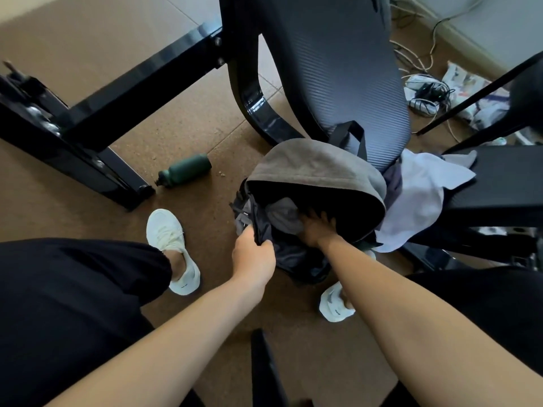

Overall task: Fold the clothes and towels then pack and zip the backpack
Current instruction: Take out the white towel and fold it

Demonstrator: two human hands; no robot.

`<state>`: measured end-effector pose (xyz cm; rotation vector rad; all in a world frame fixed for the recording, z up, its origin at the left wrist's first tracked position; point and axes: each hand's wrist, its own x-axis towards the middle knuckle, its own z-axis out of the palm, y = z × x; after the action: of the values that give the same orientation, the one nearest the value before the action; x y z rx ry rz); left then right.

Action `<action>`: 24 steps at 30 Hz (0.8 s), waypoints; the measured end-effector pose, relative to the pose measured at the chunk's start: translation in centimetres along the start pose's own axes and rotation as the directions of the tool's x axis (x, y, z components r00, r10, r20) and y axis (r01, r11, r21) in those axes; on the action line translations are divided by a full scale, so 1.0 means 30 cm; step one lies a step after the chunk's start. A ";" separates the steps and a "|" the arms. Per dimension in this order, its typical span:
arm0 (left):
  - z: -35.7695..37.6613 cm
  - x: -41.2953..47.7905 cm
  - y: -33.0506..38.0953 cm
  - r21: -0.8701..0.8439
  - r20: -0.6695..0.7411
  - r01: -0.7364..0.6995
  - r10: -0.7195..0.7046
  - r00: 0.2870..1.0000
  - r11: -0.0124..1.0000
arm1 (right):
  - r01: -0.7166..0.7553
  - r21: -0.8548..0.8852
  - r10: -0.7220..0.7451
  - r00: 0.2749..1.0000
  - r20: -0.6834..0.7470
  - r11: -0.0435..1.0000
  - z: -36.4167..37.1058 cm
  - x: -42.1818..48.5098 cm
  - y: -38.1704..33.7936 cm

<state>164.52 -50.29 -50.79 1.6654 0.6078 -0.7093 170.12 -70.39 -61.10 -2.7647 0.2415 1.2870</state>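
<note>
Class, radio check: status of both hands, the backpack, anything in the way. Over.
Left hand grips backpack rim. Right hand inside on grey cloth, grip unclear. White cloth unpacked on seat. Backpack unzipped.

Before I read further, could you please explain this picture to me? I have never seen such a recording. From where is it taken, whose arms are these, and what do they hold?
There is no machine here: a person wears a camera on the head, so you look down along their own arms. The left hand grips the edge of the open backpack, which stands on the brown floor before a black chair. The right hand reaches inside onto a grey cloth; whether it grips or only presses, the picture does not show. A white cloth lies to the right of the backpack, and a green bottle lies on the floor.
</note>
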 end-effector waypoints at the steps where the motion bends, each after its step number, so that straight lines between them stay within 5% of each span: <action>1: 0.007 0.000 0.002 0.003 0.016 0.000 0.000 1.000 1.000 | 0.021 0.012 -0.021 1.000 -0.015 1.000 0.008 -0.013 0.004; 10: 0.019 -0.012 0.024 0.028 0.033 -0.048 0.047 0.998 0.998 | 0.120 0.256 -0.035 0.950 -0.312 0.959 0.048 -0.221 0.077; 19: 0.038 -0.005 0.022 -0.005 0.033 -0.009 0.009 0.999 1.000 | 0.191 0.381 -0.047 0.933 -0.356 0.905 -0.040 -0.477 0.172; 24: 0.071 0.030 0.057 -0.005 0.009 0.005 -0.005 1.000 1.000 | 0.158 0.637 0.266 0.813 -0.517 0.755 -0.134 -0.557 0.308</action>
<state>166.09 -52.70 -50.63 1.6556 0.6070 -0.7175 160.93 -78.24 -45.80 -2.4006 0.6760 0.1890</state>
